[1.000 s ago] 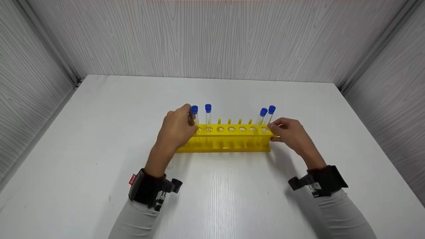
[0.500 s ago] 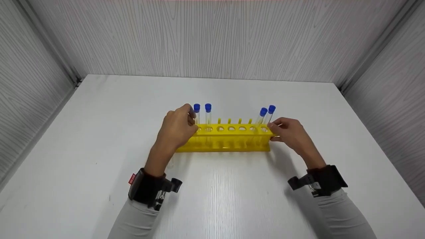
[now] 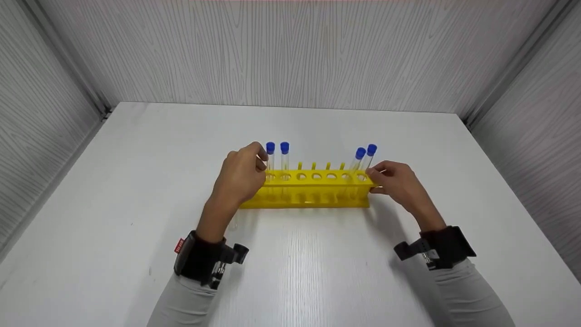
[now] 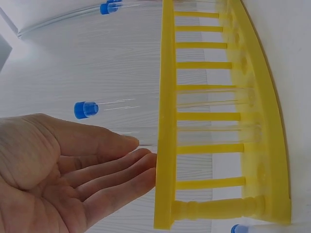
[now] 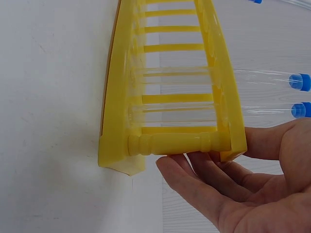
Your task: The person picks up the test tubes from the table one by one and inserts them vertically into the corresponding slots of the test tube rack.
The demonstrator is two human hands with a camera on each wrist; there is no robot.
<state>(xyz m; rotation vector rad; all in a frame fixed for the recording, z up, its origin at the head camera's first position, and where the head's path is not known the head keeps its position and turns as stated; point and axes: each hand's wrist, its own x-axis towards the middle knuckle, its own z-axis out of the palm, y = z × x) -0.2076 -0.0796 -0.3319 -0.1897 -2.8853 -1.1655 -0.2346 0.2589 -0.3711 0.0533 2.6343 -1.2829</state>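
A yellow test tube rack [image 3: 317, 179] stands on the table. Two blue-capped test tubes stand upright in its left end; the outer test tube [image 3: 270, 156] is right beside my left hand [image 3: 240, 175]. That hand's fingers are fairly straight in the left wrist view, the thumb in front of the outer tube; whether they touch it is unclear. My right hand [image 3: 394, 181] grips the rack's right end, thumb near the top plate, fingers at the end post [image 5: 177, 144]. Two more test tubes lean to the right there, such as one blue-capped tube [image 3: 371, 154].
Another clear tube [image 3: 233, 222] lies on the white table [image 3: 299, 268] in front of the rack's left end, partly hidden by my left hand; its blue cap [image 4: 236, 228] shows in the left wrist view. Wood-grain panels [image 3: 290, 54] enclose the back and sides.
The outer left tube has shifted slightly right and straightened. My left thumb has drawn back a little from the rack's front edge. The right hand and rack stay put.
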